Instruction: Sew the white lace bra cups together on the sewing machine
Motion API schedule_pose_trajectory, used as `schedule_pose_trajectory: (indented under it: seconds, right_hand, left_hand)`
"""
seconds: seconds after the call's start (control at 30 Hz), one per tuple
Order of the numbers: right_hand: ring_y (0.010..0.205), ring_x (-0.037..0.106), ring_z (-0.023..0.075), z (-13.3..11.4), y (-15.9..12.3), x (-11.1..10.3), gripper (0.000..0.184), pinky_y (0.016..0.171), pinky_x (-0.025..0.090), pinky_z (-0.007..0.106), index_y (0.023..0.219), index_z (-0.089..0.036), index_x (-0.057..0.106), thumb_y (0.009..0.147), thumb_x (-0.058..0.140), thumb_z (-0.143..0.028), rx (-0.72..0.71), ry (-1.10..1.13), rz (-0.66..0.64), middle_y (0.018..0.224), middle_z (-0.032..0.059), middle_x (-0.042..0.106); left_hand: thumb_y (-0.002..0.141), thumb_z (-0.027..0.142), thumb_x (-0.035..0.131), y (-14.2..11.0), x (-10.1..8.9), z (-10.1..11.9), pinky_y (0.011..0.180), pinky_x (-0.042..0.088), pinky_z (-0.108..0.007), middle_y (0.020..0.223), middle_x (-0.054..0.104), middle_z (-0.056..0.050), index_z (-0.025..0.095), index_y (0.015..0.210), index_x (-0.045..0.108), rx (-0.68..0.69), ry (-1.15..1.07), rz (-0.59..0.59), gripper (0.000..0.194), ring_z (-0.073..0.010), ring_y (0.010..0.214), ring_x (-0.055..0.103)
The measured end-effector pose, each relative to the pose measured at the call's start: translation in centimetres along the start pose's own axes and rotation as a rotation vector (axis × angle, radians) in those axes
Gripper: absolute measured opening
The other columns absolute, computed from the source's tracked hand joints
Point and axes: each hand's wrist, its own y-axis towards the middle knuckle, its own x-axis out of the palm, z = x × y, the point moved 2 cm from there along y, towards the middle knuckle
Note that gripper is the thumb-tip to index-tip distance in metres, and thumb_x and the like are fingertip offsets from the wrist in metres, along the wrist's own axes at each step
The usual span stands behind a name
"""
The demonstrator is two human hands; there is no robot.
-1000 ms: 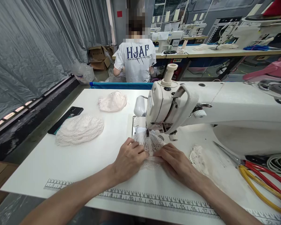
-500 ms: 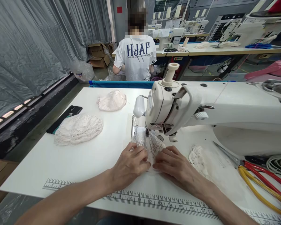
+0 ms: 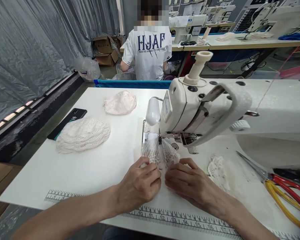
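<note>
White lace fabric [image 3: 151, 150] lies gathered under the presser foot [image 3: 160, 140] of a white sewing machine [image 3: 187, 106]. My left hand [image 3: 143, 180] grips the near left edge of the lace, its fingers curled and pressed together. On the right edge, my right hand [image 3: 187, 178] pinches the same lace, fingers bent. The two hands are a small gap apart, just in front of the needle area. Fingertips and the lace edge inside them are partly hidden.
Stacked lace pieces [image 3: 83, 135] overlap a dark phone [image 3: 73, 115] at left; a pale lace cup [image 3: 121, 102] lies behind. To the right are a lace scrap [image 3: 218, 171] and scissors [image 3: 275, 181]. A printed ruler [image 3: 175, 216] runs along the front edge. Another person [image 3: 150, 50] sits ahead.
The camera view has shifted, so the machine appears larger and farther right. Both hands keep hold of the lace and sit slightly nearer the table's front edge.
</note>
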Motion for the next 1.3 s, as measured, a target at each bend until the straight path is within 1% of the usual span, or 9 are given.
schedule_pose_trajectory:
  seconds: [0.23, 0.43, 0.57, 0.67, 0.8, 0.97, 1.07, 1.2, 1.3]
  right_hand:
    - [0.082, 0.057, 0.0132, -0.2, 0.3, -0.2, 0.016, 0.084, 0.035, 0.036, 0.086, -0.019, 0.060, 0.093, 0.047, -0.014, -0.017, 0.077, 0.006, 0.085, 0.0007, 0.065]
    - [0.083, 0.056, 0.0137, -0.3, 0.3, -0.3, 0.015, 0.084, 0.034, 0.036, 0.086, -0.019, 0.060, 0.092, 0.048, -0.015, -0.022, 0.111, -0.003, 0.083, 0.0003, 0.066]
    - [0.091, 0.055, 0.0147, -0.4, 0.4, -0.5, 0.012, 0.085, 0.033, 0.036, 0.087, -0.019, 0.061, 0.091, 0.050, -0.015, -0.022, 0.118, 0.011, 0.082, -0.0004, 0.065]
    - [0.094, 0.055, 0.0146, -0.5, 0.4, -0.5, 0.015, 0.087, 0.033, 0.036, 0.085, -0.019, 0.061, 0.092, 0.048, -0.016, -0.024, 0.108, 0.005, 0.079, -0.0004, 0.064]
    - [0.083, 0.058, 0.0134, -0.5, 0.4, -0.5, 0.022, 0.088, 0.032, 0.037, 0.083, -0.019, 0.061, 0.095, 0.042, -0.016, -0.014, 0.120, -0.011, 0.075, -0.0001, 0.062]
    - [0.075, 0.056, 0.0132, -0.6, 0.5, -0.8, 0.020, 0.088, 0.029, 0.039, 0.082, -0.019, 0.061, 0.094, 0.044, -0.016, -0.001, 0.145, 0.007, 0.074, -0.0006, 0.062]
    - [0.073, 0.056, 0.0141, -0.7, 0.7, -1.0, 0.025, 0.086, 0.030, 0.040, 0.079, -0.019, 0.060, 0.095, 0.043, -0.026, 0.000, 0.144, 0.021, 0.071, -0.0001, 0.061]
    - [0.073, 0.057, 0.0158, -0.5, 1.1, -1.1, 0.043, 0.083, 0.033, 0.039, 0.080, -0.017, 0.060, 0.095, 0.033, -0.048, 0.029, 0.108, 0.080, 0.076, 0.0039, 0.062]
    - [0.076, 0.059, 0.0170, 0.1, 1.5, -1.1, 0.045, 0.081, 0.035, 0.038, 0.086, -0.017, 0.061, 0.092, 0.033, -0.052, 0.098, 0.038, 0.148, 0.084, 0.0066, 0.065]
  left_hand:
    - [0.083, 0.000, 0.051, -0.1, 0.0, 0.1, 0.075, 0.043, -0.031, 0.071, 0.063, 0.000, 0.013, 0.073, 0.060, 0.018, 0.014, 0.000, 0.018, -0.0109, 0.073, 0.055]
    - [0.081, 0.000, 0.051, -0.1, -0.2, 0.2, 0.075, 0.043, -0.032, 0.067, 0.059, 0.000, 0.013, 0.074, 0.061, 0.023, 0.015, 0.002, 0.018, -0.0111, 0.068, 0.052]
    - [0.082, 0.002, 0.051, -0.2, -0.1, 0.3, 0.075, 0.042, -0.032, 0.069, 0.057, 0.000, 0.013, 0.081, 0.061, 0.000, 0.014, -0.049, 0.015, -0.0117, 0.070, 0.051]
    - [0.084, 0.006, 0.050, -0.4, 0.3, 0.3, 0.076, 0.042, -0.033, 0.071, 0.056, -0.001, 0.013, 0.088, 0.060, -0.028, 0.016, -0.087, 0.012, -0.0127, 0.071, 0.050]
    - [0.086, 0.008, 0.049, -0.6, 0.9, 0.4, 0.075, 0.043, -0.032, 0.074, 0.055, -0.002, 0.011, 0.095, 0.058, -0.042, 0.035, -0.108, 0.014, -0.0143, 0.074, 0.050]
    - [0.086, 0.007, 0.049, -0.4, 0.8, 0.6, 0.073, 0.043, -0.032, 0.074, 0.054, -0.002, 0.010, 0.096, 0.058, -0.024, 0.055, -0.082, 0.014, -0.0143, 0.075, 0.051]
    - [0.086, 0.007, 0.049, -0.1, 0.6, 0.7, 0.070, 0.043, -0.032, 0.071, 0.054, -0.002, 0.010, 0.090, 0.059, -0.015, 0.067, -0.045, 0.011, -0.0141, 0.072, 0.051]
    - [0.085, 0.008, 0.050, 0.2, 0.7, 0.7, 0.070, 0.044, -0.032, 0.070, 0.054, -0.002, 0.011, 0.084, 0.059, -0.040, 0.084, -0.009, 0.009, -0.0143, 0.070, 0.052]
    - [0.084, 0.007, 0.051, 0.5, 0.9, 0.4, 0.070, 0.044, -0.032, 0.073, 0.056, -0.003, 0.011, 0.084, 0.059, -0.061, 0.110, -0.003, 0.009, -0.0148, 0.071, 0.054]
